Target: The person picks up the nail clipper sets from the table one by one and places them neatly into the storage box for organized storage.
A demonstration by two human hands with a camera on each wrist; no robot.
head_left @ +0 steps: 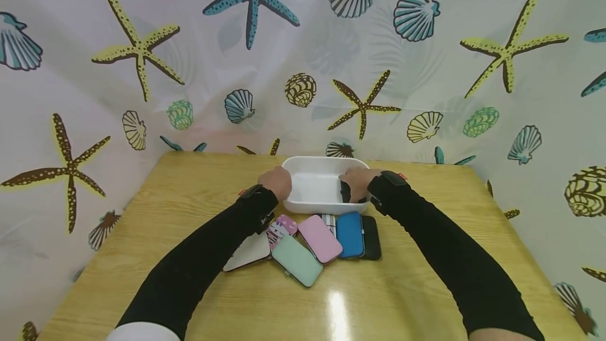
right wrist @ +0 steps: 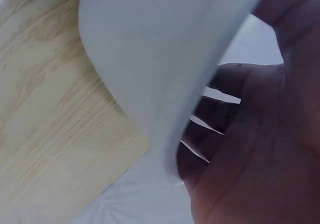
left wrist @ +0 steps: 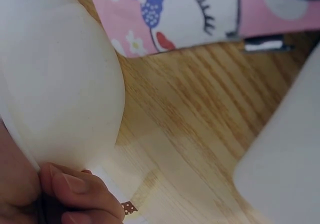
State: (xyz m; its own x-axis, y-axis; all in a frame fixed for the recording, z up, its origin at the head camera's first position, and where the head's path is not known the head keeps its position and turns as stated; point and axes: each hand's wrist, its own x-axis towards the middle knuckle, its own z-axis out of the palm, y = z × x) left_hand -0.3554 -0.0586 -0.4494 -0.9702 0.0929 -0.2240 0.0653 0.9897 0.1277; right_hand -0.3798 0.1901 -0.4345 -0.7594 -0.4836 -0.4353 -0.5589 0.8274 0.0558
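Observation:
A white plastic tub stands toward the back of the table. My left hand is at its left end, fingers curled at the rim, as the left wrist view also shows. Inside the tub's right end is my right hand, gripping a black wallet mostly covered by the hand; in the right wrist view its fingertips are hidden behind the rim. In front lie a blue wallet, another black wallet, a pink wallet and a mint wallet.
Left of these, a patterned pink wallet and a white wallet lie partly under my left forearm. A plaid wallet shows behind the pink one. The wooden table meets a shell-and-starfish cloth at the back and sides.

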